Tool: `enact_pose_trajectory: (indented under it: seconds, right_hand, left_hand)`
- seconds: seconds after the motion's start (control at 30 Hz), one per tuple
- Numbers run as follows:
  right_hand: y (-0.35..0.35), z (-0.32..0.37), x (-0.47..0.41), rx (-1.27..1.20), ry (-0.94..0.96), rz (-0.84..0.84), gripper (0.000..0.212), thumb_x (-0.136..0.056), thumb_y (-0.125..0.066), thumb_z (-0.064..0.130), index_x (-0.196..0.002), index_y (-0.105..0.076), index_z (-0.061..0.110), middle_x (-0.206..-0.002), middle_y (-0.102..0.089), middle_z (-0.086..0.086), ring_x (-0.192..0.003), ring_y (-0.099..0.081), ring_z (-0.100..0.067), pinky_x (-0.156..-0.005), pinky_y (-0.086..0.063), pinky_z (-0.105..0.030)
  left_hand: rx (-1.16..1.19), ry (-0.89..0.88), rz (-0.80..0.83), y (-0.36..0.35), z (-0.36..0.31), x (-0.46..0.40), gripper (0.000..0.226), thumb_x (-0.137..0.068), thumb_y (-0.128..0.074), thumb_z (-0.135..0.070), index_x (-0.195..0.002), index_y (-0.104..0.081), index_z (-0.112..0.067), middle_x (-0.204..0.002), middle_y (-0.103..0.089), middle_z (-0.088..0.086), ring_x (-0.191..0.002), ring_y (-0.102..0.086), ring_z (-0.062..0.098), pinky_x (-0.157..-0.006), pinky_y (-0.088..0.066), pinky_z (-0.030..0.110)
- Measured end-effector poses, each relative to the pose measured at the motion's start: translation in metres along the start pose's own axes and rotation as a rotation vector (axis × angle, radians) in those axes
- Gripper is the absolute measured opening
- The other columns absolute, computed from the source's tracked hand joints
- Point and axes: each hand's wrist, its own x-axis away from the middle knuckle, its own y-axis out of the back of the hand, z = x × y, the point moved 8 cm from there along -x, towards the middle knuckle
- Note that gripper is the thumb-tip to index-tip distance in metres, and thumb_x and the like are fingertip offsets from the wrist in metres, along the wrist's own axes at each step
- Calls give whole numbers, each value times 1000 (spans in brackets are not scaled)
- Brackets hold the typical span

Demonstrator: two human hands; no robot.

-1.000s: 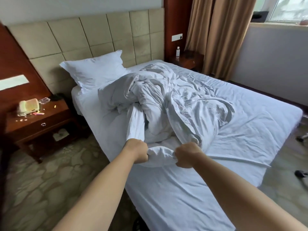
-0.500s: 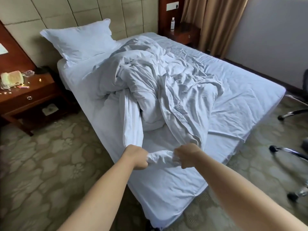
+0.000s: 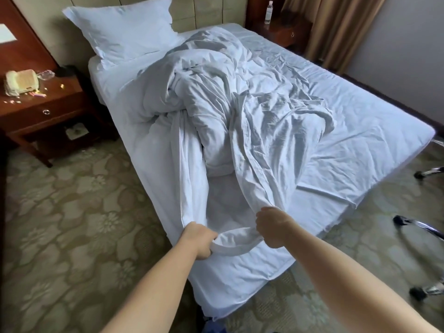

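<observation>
Hidden: the fingertips of both hands are folded into the cloth and cannot be seen; a dark thing at the bottom edge, between the forearms, is too cut off to make out.
Cut off: only the chrome chair legs (image 3: 419,228) show at the right edge; the padded headboard (image 3: 206,8) runs out of the top.
Surface: a bed (image 3: 374,140) under a white fitted sheet, its near corner pointing at the person; a pillow (image 3: 120,27) leans on the headboard.
Room: patterned carpet (image 3: 60,212); a wooden nightstand (image 3: 51,104) on the left carries a cream telephone (image 3: 21,81) and small scattered bits; a bottle (image 3: 269,10) stands beside the brown curtain (image 3: 336,27).
Duvet (image 3: 228,111): heaped and crumpled mid-bed, two folds trailing down to the near corner.
Left hand (image 3: 199,239): fist curled tight round the duvet's edge, at the mattress side.
Right hand (image 3: 272,227): curled round the same edge, knuckles up; a slack loop sags between the two hands.
</observation>
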Motion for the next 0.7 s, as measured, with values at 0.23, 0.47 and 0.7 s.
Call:
enact_pose_trajectory:
  seconds: [0.23, 0.47, 0.7]
  right_hand:
    - [22, -46, 58, -198, -134, -265, 36, -97, -44, 26, -129, -44, 11, -123, -61, -7, -111, -61, -32, -85, -50, -42]
    - [-55, -52, 138, -493, -186, -155, 35, -92, -42, 22, -119, -60, 8, -123, -59, -12, -112, -58, -32, -90, -48, -36]
    - [-101, -6, 175, -305, -83, -71, 40, -91, -42, 10, -128, -55, 12, -127, -56, -10, -121, -52, -31, -98, -44, -40]
  left_hand:
    - [17, 221, -123, 64, -42, 24, 19, -84, -52, -22, -98, -62, -13, -106, -65, 8, -102, -60, 29, -79, -44, 30]
    - [-156, 272, -169, 150, -139, 40, 22, -88, -51, -18, -105, -62, -12, -113, -64, 8, -108, -58, 29, -79, -42, 27]
    - [-318, 182, -39, 94, -203, 52, 20, -91, -47, -15, -102, -63, -12, -109, -67, 7, -100, -62, 29, -85, -45, 31]
